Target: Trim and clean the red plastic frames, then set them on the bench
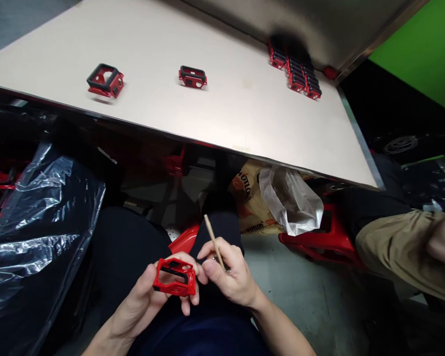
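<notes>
Left hand [141,301] is curled around a red-and-black plastic frame [174,278], its long axis running roughly sideways and dipping a bit to the right, with the opening facing me. Right hand [230,277] pinches a thin wooden stick [214,242] between thumb and fingers, tip up and away, just beside the frame. Ahead, a pale tabletop [222,123] holds a larger frame [105,81], a smaller frame [193,77] and neat rows of stacked frames [295,71] (a fair few of them). Crinkly plastic sheeting [33,232] hangs at left.
</notes>
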`<state>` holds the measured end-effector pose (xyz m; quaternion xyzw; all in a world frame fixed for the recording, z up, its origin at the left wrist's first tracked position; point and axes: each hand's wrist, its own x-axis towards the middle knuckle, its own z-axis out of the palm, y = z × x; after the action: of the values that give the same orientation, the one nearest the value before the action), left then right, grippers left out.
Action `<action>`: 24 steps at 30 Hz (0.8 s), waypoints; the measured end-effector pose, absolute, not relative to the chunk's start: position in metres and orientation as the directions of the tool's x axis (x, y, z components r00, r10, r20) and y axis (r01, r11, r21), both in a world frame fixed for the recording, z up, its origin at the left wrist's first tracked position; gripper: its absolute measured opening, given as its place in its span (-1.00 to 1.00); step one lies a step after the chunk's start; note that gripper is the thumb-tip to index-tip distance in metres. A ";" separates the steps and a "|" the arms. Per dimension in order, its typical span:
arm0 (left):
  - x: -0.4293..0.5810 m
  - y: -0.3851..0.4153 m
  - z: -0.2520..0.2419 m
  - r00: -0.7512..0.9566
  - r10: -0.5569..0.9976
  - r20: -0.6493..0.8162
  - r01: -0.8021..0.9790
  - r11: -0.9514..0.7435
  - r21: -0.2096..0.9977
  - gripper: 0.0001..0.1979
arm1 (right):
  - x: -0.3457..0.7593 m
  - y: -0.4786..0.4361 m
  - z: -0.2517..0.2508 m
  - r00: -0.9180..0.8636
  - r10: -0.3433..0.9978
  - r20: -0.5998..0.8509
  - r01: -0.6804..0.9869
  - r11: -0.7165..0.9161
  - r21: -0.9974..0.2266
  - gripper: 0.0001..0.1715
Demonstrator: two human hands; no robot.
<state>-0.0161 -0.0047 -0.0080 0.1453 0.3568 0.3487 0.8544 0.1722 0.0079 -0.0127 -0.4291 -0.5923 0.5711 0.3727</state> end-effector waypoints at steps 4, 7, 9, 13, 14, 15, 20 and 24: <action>-0.014 -0.011 -0.012 0.507 0.648 -0.569 -0.403 0.761 0.508 -0.34 | 0.169 0.012 -0.011 -0.438 0.899 0.025 0.239 0.143 -0.961 -0.70; -0.013 -0.011 -0.016 0.493 0.636 -0.594 -0.361 0.771 0.525 -0.29 | 0.167 0.012 -0.013 -0.439 0.898 0.045 0.307 0.196 -0.931 -0.67; -0.012 -0.010 -0.019 0.415 0.689 -0.595 -0.353 0.724 0.592 -0.30 | 0.166 0.012 -0.016 -0.409 0.913 0.010 0.318 0.153 -0.936 -0.67; -0.005 -0.010 -0.025 0.150 0.867 -0.476 -0.312 0.498 0.809 -0.13 | 0.162 0.011 -0.021 -0.285 0.952 -0.116 0.258 -0.040 -0.965 -0.68; -0.003 -0.012 -0.025 0.118 0.883 -0.454 -0.260 0.469 0.844 -0.08 | 0.161 0.010 -0.022 -0.263 0.954 -0.143 0.240 -0.079 -0.968 -0.68; -0.001 -0.013 -0.025 0.098 0.891 -0.444 -0.193 0.454 0.870 -0.09 | 0.159 0.010 -0.023 -0.250 0.954 -0.163 0.226 -0.106 -0.968 -0.68; -0.002 -0.017 -0.020 0.043 0.918 -0.395 -0.021 0.396 0.918 -0.34 | 0.158 0.008 -0.028 -0.311 0.936 -0.164 0.141 -0.125 -0.982 -0.58; -0.014 -0.013 -0.019 0.218 0.887 -0.407 -0.227 0.451 0.863 -0.27 | 0.164 0.011 -0.029 -0.371 0.904 -0.212 0.095 -0.190 -0.977 -0.36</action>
<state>-0.0142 -0.0126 -0.0190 0.3417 0.4833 0.3970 0.7014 0.1642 0.0109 -0.0289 -0.4566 -0.5468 0.6217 0.3255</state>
